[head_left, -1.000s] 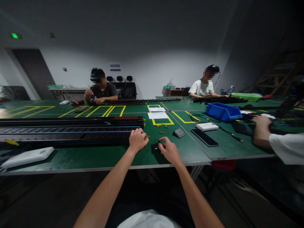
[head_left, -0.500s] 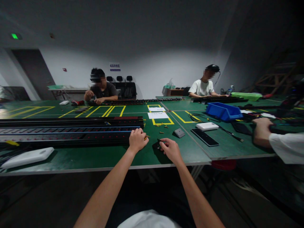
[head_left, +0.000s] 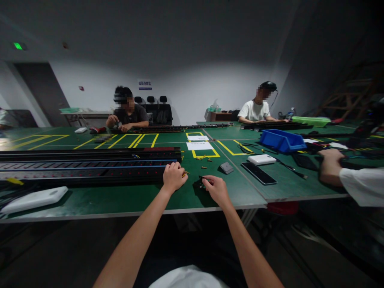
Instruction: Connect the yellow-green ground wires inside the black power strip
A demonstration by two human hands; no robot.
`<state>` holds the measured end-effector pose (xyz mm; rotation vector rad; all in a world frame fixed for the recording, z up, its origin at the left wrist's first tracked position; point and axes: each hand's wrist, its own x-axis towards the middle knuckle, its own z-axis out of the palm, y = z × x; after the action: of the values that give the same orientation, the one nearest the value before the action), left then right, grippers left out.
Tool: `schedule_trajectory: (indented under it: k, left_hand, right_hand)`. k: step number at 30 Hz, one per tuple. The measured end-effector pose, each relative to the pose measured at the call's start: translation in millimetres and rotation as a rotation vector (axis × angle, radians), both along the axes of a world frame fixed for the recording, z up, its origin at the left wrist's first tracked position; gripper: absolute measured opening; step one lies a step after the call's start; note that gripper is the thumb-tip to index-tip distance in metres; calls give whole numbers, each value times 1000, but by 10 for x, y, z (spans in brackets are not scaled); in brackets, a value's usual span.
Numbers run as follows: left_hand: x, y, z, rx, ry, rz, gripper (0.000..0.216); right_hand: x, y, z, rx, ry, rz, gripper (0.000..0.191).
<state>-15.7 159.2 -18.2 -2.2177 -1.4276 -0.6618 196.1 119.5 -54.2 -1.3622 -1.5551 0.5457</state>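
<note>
My left hand (head_left: 174, 176) rests as a fist on the green table (head_left: 126, 198) at the right end of a long black rail with red dots (head_left: 90, 166). Small brass pieces stick out of the fist on its right side. My right hand (head_left: 216, 189) is closed in a pinch on a small dark part (head_left: 200, 179) held just above the table, right of the left hand. Loose brass screws (head_left: 207, 160) lie farther back.
A grey square block (head_left: 226, 167), a black phone (head_left: 258, 173), a white box (head_left: 261, 159) and a blue bin (head_left: 282, 141) lie to the right. A white flat device (head_left: 34, 198) lies front left. A co-worker's hand and white sleeve (head_left: 345, 172) sit at right. Two people sit at the far side.
My right hand has lifted the small dark part off the table and turned it in a pinch. My left hand has stayed in place.
</note>
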Motion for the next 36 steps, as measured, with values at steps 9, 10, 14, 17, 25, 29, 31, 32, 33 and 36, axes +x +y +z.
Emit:
schedule_trajectory:
  k: [9, 10, 14, 17, 25, 29, 31, 32, 33, 36]
  left_hand:
    - [2, 0, -6, -3, -7, 1, 20]
    - [1, 0, -7, -4, -9, 0, 20]
    - [-1, 3, -10, -6, -12, -2, 19]
    - [-2, 6, -15, -3, -9, -2, 20]
    - [-5, 16, -29, 8, -5, 0, 20]
    - [-5, 15, -36, 12, -7, 2, 20]
    - [-5, 13, -38, 13, -7, 4, 20]
    - [-5, 12, -38, 13, -6, 4, 20]
    - [-4, 11, -39, 13, -6, 5, 20]
    - [-4, 10, -40, 10, -3, 8, 20]
  right_hand:
    - [-12, -17, 7, 26, 2, -31, 53]
    - [-12, -20, 6, 26, 5, -28, 51]
    - [-7, -27, 9, 28, 4, -15, 40]
    - [-4, -35, 19, 30, 1, -13, 38]
    - [-5, -36, 16, 22, 7, -30, 36]
    - [4, -19, -16, 7, 19, -35, 36]
    - [10, -11, -35, 0, 29, -29, 37]
    - [12, -6, -45, -2, 32, -23, 38]
    - [14, -2, -54, -5, 33, -17, 39]
    - [18, 9, -76, -11, 29, 2, 40]
